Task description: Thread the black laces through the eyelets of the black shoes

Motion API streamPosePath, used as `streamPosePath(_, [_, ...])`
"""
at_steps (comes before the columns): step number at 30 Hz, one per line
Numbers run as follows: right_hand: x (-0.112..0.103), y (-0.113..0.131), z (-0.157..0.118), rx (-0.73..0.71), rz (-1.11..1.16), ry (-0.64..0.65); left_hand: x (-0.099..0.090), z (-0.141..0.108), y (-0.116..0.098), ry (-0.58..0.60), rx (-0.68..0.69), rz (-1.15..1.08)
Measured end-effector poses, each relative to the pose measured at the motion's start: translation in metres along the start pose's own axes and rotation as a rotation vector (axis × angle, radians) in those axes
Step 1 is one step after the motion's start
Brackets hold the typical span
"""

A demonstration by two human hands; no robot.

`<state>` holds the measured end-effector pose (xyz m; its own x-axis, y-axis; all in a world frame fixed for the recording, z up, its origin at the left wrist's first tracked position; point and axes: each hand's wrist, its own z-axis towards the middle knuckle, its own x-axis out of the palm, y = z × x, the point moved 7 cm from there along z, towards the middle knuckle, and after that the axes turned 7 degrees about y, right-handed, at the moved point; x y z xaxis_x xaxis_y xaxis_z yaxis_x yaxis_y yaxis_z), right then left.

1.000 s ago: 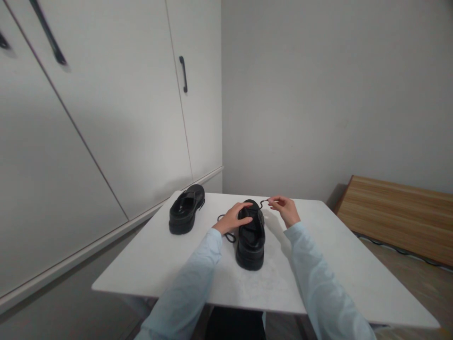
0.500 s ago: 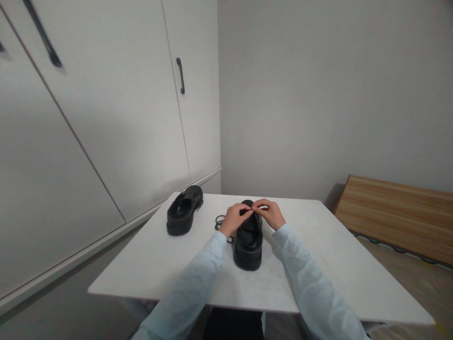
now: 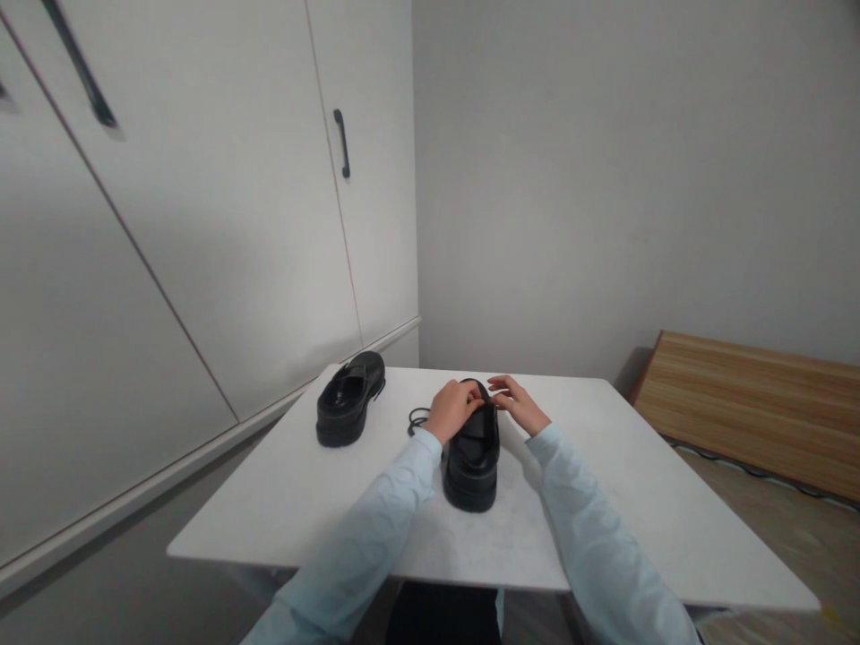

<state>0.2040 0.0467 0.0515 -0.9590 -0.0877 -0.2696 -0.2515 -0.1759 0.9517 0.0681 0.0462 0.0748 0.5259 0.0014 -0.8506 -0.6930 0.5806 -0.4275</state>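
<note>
A black shoe (image 3: pixel 471 475) stands in the middle of the white table, its heel towards me. Over the front part of this shoe, my left hand (image 3: pixel 453 409) has its fingers pinched at the upper; whatever is between the fingertips is too small to name. My right hand (image 3: pixel 519 404) is at the shoe's right side with its fingers apart, the lower fingertips near the upper's edge. A loop of black lace (image 3: pixel 417 419) lies on the table, left of the shoe and partly behind my left hand.
Another black shoe (image 3: pixel 342 408) stands at the back left of the white table (image 3: pixel 269 502). White cabinet doors (image 3: pixel 202 179) rise on the left. A wood-patterned board (image 3: pixel 745 403) leans by the grey wall on the right.
My hands have parted: the right moved slightly right and its fingers spread, while the left came a little right and lower over the shoe. More of the lace is now covered.
</note>
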Motion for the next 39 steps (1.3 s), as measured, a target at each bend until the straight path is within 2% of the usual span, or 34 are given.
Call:
streamPosePath(2, [-0.002,-0.009,-0.002,0.094,0.091,0.012,-0.001,0.002,-0.002,0.014,-0.007,0.101])
streamPosePath(5, [-0.004,-0.013,-0.006,0.160,0.216,0.028,-0.002,0.004,-0.008,0.045,0.024,0.220])
streamPosePath(11, [-0.005,-0.010,-0.013,0.212,0.369,0.055,-0.008,0.007,-0.023,0.063,0.097,0.319])
streamPosePath(19, [-0.005,-0.009,-0.016,0.222,0.450,0.094,-0.003,0.009,-0.033,0.096,0.153,0.362])
streamPosePath(25, [-0.006,-0.011,-0.015,0.214,0.426,0.082,-0.001,0.008,-0.034,0.096,0.153,0.374])
streamPosePath(33, [-0.009,-0.018,-0.009,0.149,0.299,0.057,0.007,0.011,-0.031,0.099,0.103,0.284])
streamPosePath(39, [-0.017,-0.028,-0.001,0.115,0.034,0.020,0.005,0.010,-0.028,0.097,0.040,0.204])
